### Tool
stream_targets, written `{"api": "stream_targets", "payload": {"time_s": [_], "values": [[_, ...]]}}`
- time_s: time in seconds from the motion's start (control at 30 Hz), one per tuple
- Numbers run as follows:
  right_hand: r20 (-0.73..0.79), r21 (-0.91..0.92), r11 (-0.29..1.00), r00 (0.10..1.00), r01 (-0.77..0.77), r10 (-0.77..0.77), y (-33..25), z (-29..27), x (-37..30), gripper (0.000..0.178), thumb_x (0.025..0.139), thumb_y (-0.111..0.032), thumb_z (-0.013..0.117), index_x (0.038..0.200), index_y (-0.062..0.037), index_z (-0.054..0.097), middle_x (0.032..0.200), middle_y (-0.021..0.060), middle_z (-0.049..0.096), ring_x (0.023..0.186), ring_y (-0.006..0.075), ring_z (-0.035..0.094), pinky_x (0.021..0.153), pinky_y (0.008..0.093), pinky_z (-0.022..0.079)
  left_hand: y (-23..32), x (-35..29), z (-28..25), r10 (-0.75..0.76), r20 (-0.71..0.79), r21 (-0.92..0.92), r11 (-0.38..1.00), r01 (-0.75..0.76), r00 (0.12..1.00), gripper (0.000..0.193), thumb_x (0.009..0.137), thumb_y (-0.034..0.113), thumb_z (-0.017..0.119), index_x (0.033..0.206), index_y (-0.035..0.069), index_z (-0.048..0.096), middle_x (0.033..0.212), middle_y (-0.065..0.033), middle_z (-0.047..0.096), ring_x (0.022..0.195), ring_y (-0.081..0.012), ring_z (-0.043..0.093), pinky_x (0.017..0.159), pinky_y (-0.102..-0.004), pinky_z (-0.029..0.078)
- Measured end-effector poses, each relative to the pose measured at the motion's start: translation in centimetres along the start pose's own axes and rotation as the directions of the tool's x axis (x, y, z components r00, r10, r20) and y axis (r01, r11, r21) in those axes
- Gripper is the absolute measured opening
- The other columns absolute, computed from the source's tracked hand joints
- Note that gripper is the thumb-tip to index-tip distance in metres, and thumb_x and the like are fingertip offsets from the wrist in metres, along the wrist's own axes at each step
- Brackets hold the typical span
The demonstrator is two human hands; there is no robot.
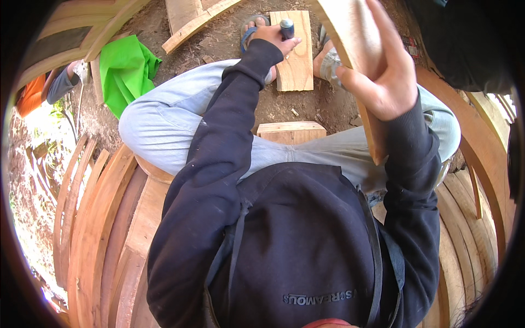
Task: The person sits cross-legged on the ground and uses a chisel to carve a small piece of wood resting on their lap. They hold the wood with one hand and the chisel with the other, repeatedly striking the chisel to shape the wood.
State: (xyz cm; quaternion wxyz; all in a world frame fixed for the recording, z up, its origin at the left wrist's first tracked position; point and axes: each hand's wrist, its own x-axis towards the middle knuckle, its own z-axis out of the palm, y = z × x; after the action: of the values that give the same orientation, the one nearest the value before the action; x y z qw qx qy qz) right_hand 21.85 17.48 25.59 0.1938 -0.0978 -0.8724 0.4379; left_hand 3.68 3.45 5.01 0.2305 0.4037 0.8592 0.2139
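In front of me, my left hand [272, 46] is closed around a tool with a dark, round-ended handle [287, 29]; its lower end is hidden, so I cannot tell its kind. This hand is at the left edge of a flat wooden board [296, 60] on the ground between my feet. On the right, my right hand [383, 82] grips a long, slightly curved wooden piece [358, 33], thumb on its near edge and fingers stretched along its face. The piece stands steeply tilted, from the top of the view down to my right leg.
A wooden block [291, 132] lies before my crossed legs. Curved wooden pieces [93, 218] are stacked on my left, with more [465, 218] on my right. A green cloth [127, 71] hangs at the left. Another person's sleeve [61, 87] shows at far left.
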Motion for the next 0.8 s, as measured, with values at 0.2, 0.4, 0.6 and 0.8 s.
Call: {"api": "stream_targets", "payload": {"time_s": [0.2, 0.4, 0.6, 0.8], "values": [[0.215, -0.24, 0.968, 0.969, -0.069, 0.122, 1.1, 2.1, -0.8, 0.085, 0.07, -0.024, 0.074, 0.149, -0.0138, 0.047, 0.104, 0.0272, 0.064, 0.085, 0.037, 0.068, 0.081, 0.0422, 0.055, -2.7, 0.6, 4.5, -0.04, -0.144, -0.514, 0.857, -0.04, 0.989, 0.051, 0.09, 0.057, 0.057, 0.126, 0.022, 0.067, 0.121, -0.0123, 0.068, 0.117, -0.0346, 0.06, 0.104, -0.0515, 0.04], [0.129, -0.131, 0.985, 0.987, 0.113, -0.096, -0.9, 1.0, -0.2, 0.093, 0.066, -0.022, 0.072, 0.152, -0.0023, 0.04, 0.094, 0.022, 0.062, 0.084, 0.033, 0.068, 0.081, 0.0393, 0.054, -1.0, 1.3, 3.0, -0.003, -0.111, -0.155, 0.988, -0.014, 0.994, 0.057, 0.089, 0.059, 0.056, 0.135, 0.026, 0.061, 0.146, -0.0142, 0.054, 0.14, -0.04, 0.04, 0.113, -0.0637, 0.022], [0.357, -0.391, 0.916, 0.902, -0.091, 0.242, -0.3, 3.0, -1.2, 0.086, 0.065, -0.022, 0.071, 0.149, -0.0184, 0.05, 0.102, 0.0232, 0.064, 0.09, 0.0395, 0.068, 0.083, 0.0411, 0.056, -1.9, 1.3, 3.2, -0.009, -0.134, -0.234, 0.972, -0.023, 0.991, 0.062, 0.09, 0.061, 0.052, 0.143, 0.028, 0.053, 0.152, -0.0118, 0.045, 0.143, -0.0353, 0.035, 0.116, -0.0592, 0.019], [0.403, -0.529, 0.843, 0.843, -0.103, 0.356, 1.5, 3.4, -1.6, 0.086, 0.068, -0.032, 0.077, 0.149, -0.0257, 0.049, 0.106, 0.0311, 0.061, 0.085, 0.0423, 0.07, 0.078, 0.0459, 0.058, -1.6, 1.7, 2.6, -0.01, -0.099, -0.291, 0.956, -0.02, 0.995, 0.067, 0.092, 0.062, 0.048, 0.15, 0.029, 0.044, 0.159, -0.0095, 0.037, 0.146, -0.0306, 0.031, 0.119, -0.0546, 0.016]]}}
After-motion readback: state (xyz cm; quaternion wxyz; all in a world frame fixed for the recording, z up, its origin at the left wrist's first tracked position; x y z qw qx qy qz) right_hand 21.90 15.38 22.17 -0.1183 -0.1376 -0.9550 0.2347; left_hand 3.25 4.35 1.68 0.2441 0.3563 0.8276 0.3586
